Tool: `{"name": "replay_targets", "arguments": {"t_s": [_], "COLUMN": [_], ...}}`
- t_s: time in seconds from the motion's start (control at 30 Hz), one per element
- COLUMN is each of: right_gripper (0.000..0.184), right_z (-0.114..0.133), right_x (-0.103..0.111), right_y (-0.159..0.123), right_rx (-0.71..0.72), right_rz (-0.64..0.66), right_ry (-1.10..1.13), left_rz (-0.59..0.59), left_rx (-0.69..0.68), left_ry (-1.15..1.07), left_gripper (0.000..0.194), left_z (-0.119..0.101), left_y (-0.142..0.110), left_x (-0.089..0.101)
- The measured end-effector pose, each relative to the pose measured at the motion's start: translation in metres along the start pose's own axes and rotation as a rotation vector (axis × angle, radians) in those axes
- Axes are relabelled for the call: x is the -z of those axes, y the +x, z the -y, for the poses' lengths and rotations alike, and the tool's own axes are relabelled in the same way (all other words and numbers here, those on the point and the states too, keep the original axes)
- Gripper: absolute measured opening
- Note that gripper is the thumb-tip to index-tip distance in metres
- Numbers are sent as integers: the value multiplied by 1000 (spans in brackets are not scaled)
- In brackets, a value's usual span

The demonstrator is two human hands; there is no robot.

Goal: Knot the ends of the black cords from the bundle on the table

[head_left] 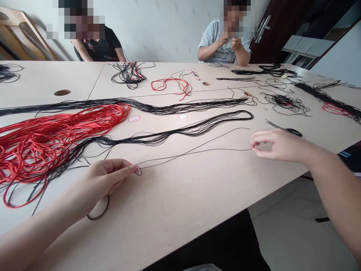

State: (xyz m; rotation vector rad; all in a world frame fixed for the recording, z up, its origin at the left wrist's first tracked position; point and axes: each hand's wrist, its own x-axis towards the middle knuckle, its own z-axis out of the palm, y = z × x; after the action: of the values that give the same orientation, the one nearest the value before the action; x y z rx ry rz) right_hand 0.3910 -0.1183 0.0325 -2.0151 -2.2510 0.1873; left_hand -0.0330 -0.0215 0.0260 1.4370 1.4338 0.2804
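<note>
Between the fingertips of my left hand (113,175) a thin black cord (208,150) is pinched, with a small loop sticking out past the thumb. A thicker curve of black cord (103,214) hangs below that palm. My right hand (272,145) pinches the same thin cord farther right, so one strand runs fairly straight between the hands. Another strand slants from the left fingers up to a loose end left of the right hand. Just behind my right hand lie black-handled scissors (295,131). A bundle of black cords (169,133) stretches across the table beyond both hands.
A heap of red cords (56,139) covers the table's left side. Beyond are another black cord bundle (158,107), small paper labels (134,119), red cord loops (172,84) and tangled black cords (284,101). Two people (225,41) sit across the table (197,195).
</note>
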Motion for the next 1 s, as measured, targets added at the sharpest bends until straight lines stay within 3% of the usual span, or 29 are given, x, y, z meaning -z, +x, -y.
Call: {"name": "replay_targets", "arguments": {"t_s": [0.03,0.1,0.17,0.2,0.33,0.53,0.63,0.73,0.8,0.83,0.93,1.0], "right_gripper": [8,11,16,22,54,36,27,21,17,15,8,14], "right_z": [-1,-4,-9,-11,-17,0,18,44,61,67,78,80], "right_x": [7,15,11,5,-19,-21,-15,-9,-6,-5,-7,-10], "right_y": [4,17,36,46,67,50,41,35,33,32,30,29], "right_rx": [23,33,-31,-57,-83,-163,-192,-222,-257,-268,-239,-185], "right_rz": [-11,-190,-410,-422,-167,22,167,300,290,243,44,-11], "right_ry": [47,96,61,35,-76,-296,-35,514,743,754,481,308], "left_rz": [8,19,23,23,27,4,5,9,3,6,31,44], "left_rx": [1,0,-4,-5,0,1,-2,-14,-26,-29,-32,-36], "left_ry": [-7,-11,-8,-8,-12,-5,-4,3,10,15,28,26], "left_gripper": [40,39,37,37,37,39,39,39,39,39,39,38], "left_z": [0,-1,-1,-1,-1,-3,-2,-2,-1,0,2,2], "left_y": [0,1,1,2,2,1,0,1,2,2,2,2], "left_x": [0,0,0,-1,-1,-1,-2,-2,-2,-2,0,1]}}
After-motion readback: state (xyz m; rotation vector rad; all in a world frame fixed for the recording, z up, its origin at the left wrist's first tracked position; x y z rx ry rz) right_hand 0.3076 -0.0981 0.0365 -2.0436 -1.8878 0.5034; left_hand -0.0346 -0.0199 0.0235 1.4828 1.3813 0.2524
